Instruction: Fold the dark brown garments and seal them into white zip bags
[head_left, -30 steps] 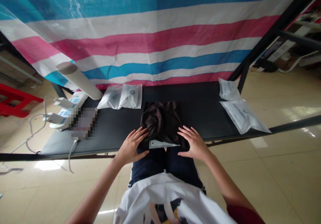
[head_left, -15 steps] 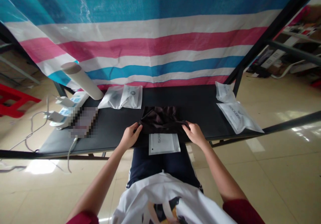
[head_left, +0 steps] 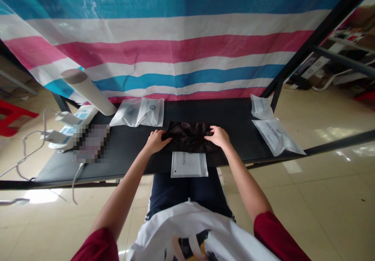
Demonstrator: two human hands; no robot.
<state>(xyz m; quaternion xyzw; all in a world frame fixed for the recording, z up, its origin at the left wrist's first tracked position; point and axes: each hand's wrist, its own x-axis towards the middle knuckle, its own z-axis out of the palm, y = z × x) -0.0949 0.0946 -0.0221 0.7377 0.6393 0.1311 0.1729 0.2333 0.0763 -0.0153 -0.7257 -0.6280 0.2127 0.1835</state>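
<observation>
A crumpled dark brown cloth (head_left: 190, 137) lies on the black table (head_left: 234, 122) right in front of me. My left hand (head_left: 158, 140) is closed on its left edge, thumb toward the middle. Across from it, my right hand (head_left: 218, 137) pinches the right side of the cloth between thumb and fingers. A flat white printed zip bag (head_left: 190, 166) sticks out from under the near edge of the cloth, overhanging the table's front edge. The part of the bag beneath the cloth is hidden.
At the left are a power strip (head_left: 74, 130) with plugs and cables, a blurred phone-like object (head_left: 90, 143) and a leaning white bottle (head_left: 89, 93). Filled bags (head_left: 140, 112) lie behind; two more bags (head_left: 274, 135) lie at the right. A striped sheet (head_left: 175, 50) hangs at the back.
Both hands have moved up from the cloth's near corners to its sides, farther from me. The cloth's near edge now lies flatter. The camera view has shifted slightly.
</observation>
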